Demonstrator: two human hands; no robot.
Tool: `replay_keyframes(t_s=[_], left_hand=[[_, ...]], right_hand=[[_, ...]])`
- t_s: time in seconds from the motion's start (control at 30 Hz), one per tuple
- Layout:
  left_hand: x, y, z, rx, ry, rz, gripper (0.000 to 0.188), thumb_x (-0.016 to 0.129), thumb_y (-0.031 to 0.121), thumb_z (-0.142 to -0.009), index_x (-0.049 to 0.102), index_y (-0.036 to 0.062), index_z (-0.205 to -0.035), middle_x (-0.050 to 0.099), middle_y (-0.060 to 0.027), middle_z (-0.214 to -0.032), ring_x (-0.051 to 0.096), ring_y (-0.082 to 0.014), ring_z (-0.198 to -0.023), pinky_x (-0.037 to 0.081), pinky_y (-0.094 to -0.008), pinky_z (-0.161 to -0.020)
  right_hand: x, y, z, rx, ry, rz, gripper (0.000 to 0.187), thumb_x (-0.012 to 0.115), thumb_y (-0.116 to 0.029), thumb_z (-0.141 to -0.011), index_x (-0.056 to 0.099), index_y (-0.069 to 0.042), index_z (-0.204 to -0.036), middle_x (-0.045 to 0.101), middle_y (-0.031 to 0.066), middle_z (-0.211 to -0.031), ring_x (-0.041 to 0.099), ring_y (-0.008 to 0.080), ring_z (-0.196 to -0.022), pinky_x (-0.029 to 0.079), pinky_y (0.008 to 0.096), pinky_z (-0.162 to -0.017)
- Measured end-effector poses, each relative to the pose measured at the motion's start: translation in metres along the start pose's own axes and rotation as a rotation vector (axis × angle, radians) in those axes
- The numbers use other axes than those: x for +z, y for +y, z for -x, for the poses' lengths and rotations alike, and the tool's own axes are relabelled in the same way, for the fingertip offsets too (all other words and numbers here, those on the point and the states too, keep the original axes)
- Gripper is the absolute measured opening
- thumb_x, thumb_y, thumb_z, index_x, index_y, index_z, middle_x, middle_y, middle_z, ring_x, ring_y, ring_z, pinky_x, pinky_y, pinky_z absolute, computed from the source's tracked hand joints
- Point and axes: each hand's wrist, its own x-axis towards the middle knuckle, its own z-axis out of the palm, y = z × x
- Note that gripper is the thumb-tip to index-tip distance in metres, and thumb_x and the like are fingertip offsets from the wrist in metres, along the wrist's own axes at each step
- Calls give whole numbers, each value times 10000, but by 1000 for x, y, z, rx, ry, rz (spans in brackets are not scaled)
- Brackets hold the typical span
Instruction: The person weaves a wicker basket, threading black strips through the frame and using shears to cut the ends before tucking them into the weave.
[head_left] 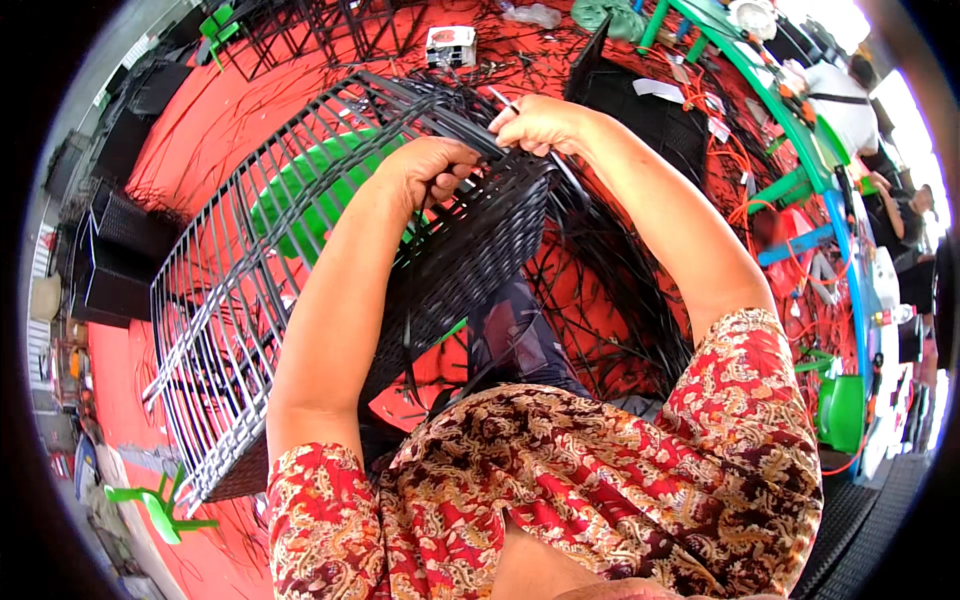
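A large black wicker furniture piece (470, 260) lies tilted across my lap. One side is closely woven, while bare strips run lengthwise over the open side. At its upper edge my left hand (438, 168) is closed, fingers curled against the black strips; what they pinch is hidden. Just right of it, my right hand (545, 126) grips a thin, pale metal rod (503, 98) that sticks out above the fist. The right fingertips meet the woven edge, close to a bunch of loose black strips (445, 112). My two hands are a short gap apart.
A green plastic seat (315, 195) shows behind the bare strips. Cut black strips litter the red floor (215, 150). A small white box (451, 46) sits at the far side. Green-framed tables (760, 90) and people (842, 105) are at the right; a small green chair (163, 508) stands lower left.
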Motion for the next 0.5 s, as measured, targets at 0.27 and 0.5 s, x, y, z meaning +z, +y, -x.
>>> replay_keyframes(t_s=[0.27,0.5], left_hand=[[-48,18,43,268,-106,141,138,512,48,-801,551,-10,-920,517,-1,-617,355,-11,-388,245,-146,-305],[-53,25,54,447,-103,162,173,572,167,-844,557,3,-898,413,59,-541,239,-6,-354,170,-168,-322]], right_hand=[[-7,7,-2,-4,-26,-105,222,600,-94,-744,555,-29,-952,453,-55,-585,314,10,-425,206,187,-387],[-2,5,-1,-8,-3,-128,102,624,-121,-750,547,-84,-693,416,-52,-534,311,34,-414,195,203,-378]])
